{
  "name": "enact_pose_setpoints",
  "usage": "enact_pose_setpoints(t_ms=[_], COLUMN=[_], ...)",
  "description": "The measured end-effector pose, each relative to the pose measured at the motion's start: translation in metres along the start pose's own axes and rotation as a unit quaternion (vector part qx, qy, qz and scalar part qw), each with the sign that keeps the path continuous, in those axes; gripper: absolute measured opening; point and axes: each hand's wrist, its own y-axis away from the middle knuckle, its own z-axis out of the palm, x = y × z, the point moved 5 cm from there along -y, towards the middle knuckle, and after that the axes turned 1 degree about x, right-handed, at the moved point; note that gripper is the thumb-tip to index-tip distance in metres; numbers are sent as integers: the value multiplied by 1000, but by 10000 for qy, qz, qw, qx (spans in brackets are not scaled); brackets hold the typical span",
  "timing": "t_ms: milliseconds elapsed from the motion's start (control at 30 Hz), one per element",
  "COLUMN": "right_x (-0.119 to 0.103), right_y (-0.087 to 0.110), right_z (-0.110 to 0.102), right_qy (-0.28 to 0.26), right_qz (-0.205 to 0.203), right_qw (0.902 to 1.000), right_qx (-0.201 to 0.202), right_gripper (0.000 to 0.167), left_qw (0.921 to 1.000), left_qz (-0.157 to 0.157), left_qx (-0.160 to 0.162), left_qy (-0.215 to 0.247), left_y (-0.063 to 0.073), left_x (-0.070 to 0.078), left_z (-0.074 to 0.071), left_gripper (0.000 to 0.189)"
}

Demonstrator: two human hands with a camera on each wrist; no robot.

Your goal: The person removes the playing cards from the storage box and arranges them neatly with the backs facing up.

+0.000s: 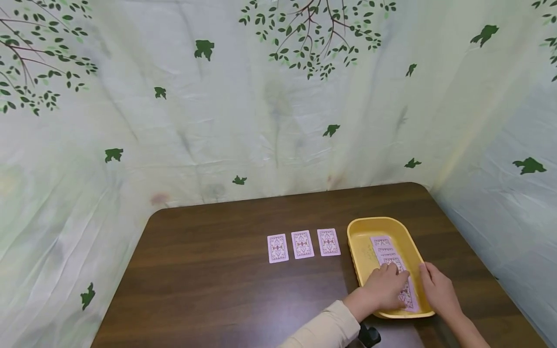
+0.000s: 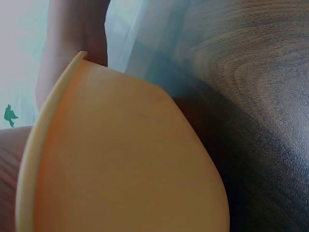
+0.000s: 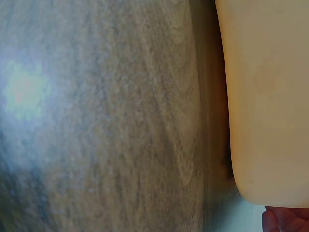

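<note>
Okay, so the patterned cards (image 1: 383,245) were laid in an overlapping column inside the yellow tray (image 1: 364,244), over at the lower right of the frame. They were covered in part by the left hand (image 1: 387,286), whose fingers looked bent; whether a card was pinched in it couldn't be told. The right hand (image 1: 439,288) was set against the tray's right rim, but how far it was wrapped round that rim couldn't be made out either.

Handling-wise, the cards would probably be judged light, thin and springy, easily creased, and a bit slick against each other (the overlap could get annoying). They'd be best taken by a long edge or a free corner, one at a time. The tray looked like stiff plastic, best steadied by its rim.

Three more cards (image 1: 302,244) were lined up face down left of the tray, just below the frame's center. The counter (image 1: 209,275) was finished in dark wood grain, with a glare patch at bottom center. Behind it, pale cloth (image 1: 261,116) was hung, printed with leafy branches (image 1: 309,19) along the top and dark green shapes (image 1: 204,50).
</note>
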Motion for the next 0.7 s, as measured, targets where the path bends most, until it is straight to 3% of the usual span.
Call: enact_pose_setpoints(t_ms=[133,300,700], right_x=[1,0,-3], right_y=[0,0,-1], right_z=[1,0,-3], right_qy=[-19,-20,-9], right_qz=[-95,-87,-13], right_qw=[9999,9999,10000], right_qx=[79,70,-8], right_gripper=[32,33,34], left_qw=[9998,9995,9985], left_qz=[-179,-330,-401], left_qx=[110,-23,-173], left_qy=[-35,-2,-317], left_y=[-3,-6,-7], left_x=[0,1,6], left_z=[1,4,10], left_gripper=[66,67,70])
